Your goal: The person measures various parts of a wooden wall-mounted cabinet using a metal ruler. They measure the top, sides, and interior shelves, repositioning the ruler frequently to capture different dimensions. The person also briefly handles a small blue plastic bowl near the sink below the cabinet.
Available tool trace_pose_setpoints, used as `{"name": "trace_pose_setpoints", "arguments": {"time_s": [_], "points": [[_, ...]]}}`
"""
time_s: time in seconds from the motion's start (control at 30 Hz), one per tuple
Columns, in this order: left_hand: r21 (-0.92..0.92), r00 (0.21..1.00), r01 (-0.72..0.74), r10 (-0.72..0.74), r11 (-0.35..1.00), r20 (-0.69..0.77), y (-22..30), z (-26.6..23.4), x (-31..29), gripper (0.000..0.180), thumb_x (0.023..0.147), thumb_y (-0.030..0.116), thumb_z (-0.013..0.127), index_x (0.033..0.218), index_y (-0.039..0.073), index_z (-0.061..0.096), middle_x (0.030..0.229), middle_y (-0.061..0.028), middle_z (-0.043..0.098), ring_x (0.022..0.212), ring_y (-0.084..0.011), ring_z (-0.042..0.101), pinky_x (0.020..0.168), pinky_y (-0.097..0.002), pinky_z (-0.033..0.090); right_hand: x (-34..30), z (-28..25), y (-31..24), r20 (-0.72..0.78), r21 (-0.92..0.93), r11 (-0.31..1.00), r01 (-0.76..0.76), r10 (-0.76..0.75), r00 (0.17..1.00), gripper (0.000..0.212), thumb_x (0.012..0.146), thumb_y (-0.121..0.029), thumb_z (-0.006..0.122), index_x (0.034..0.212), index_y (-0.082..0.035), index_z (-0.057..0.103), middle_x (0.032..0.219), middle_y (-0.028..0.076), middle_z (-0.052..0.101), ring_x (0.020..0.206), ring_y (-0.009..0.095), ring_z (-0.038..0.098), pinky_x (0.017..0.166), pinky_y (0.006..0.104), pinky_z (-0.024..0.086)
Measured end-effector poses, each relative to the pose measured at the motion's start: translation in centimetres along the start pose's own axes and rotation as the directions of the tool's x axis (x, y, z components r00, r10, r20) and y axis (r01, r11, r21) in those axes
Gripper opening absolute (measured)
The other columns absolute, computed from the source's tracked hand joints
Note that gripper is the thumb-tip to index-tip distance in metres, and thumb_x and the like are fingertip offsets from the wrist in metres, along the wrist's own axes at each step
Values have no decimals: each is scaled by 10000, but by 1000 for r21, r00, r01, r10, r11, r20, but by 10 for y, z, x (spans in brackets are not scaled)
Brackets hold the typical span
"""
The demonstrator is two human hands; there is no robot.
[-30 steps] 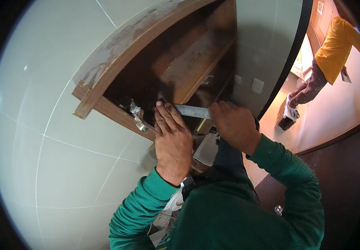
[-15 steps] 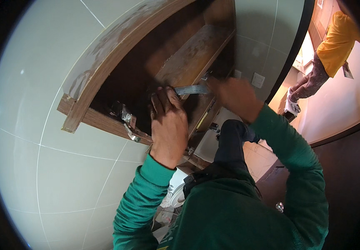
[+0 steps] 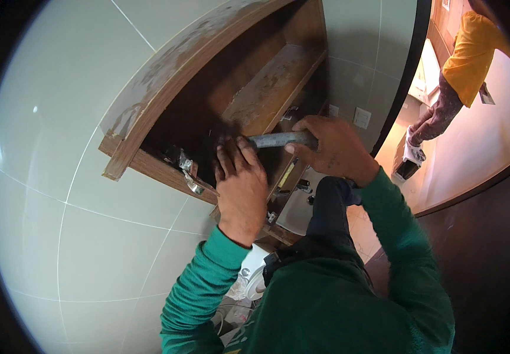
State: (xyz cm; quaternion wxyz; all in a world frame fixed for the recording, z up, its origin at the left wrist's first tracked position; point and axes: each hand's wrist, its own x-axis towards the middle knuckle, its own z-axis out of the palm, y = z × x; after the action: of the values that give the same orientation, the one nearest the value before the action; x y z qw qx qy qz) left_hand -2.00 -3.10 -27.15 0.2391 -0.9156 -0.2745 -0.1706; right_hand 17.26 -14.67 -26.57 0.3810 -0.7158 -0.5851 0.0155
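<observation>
at the cabinet's (image 3: 172, 88) opening, the right hand (image 3: 337, 147) clutches one end of the strip (image 3: 278, 140); the left hand (image 3: 242, 192) lies by the other, grip unclear. likely light, stiff; best held by its ends.

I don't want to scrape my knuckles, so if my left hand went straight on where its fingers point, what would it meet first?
Your left hand would probably meet the dark brown inner panel of the cabinet, just past the fingertips. Depth is hard to judge there; they may be touching it.
</observation>
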Motion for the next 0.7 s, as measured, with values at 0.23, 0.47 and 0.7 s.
{"name": "trace_pose_setpoints", "arguments": {"time_s": [0.23,0.47,0.7], "points": [[182,999,-47,43,982,25,7,-12,-18,548,929,47,605,1419,-138,445,1440,-317,532,1224,-406,634,1040,-397,548,-61,68,1,-72,995,98,25,507,859,596,997,-492,659,1335,-15,542,1123,139,669,854,244,720,683,334,605],[49,994,-47,42,998,104,-1,-14,-25,551,947,44,570,1439,-153,418,1487,-338,468,1322,-436,553,1042,-404,545,-17,99,-9,83,996,-75,-55,441,894,656,1049,-570,497,1199,66,546,852,153,673,652,215,688,589,323,592],[220,983,-136,103,966,154,0,-16,-29,618,948,137,591,1449,-176,410,1493,-407,408,1399,-480,470,1109,-410,501,-33,102,-66,130,990,-128,-58,676,725,551,1085,-480,446,1181,51,557,743,209,669,522,285,659,531,372,568]]}}
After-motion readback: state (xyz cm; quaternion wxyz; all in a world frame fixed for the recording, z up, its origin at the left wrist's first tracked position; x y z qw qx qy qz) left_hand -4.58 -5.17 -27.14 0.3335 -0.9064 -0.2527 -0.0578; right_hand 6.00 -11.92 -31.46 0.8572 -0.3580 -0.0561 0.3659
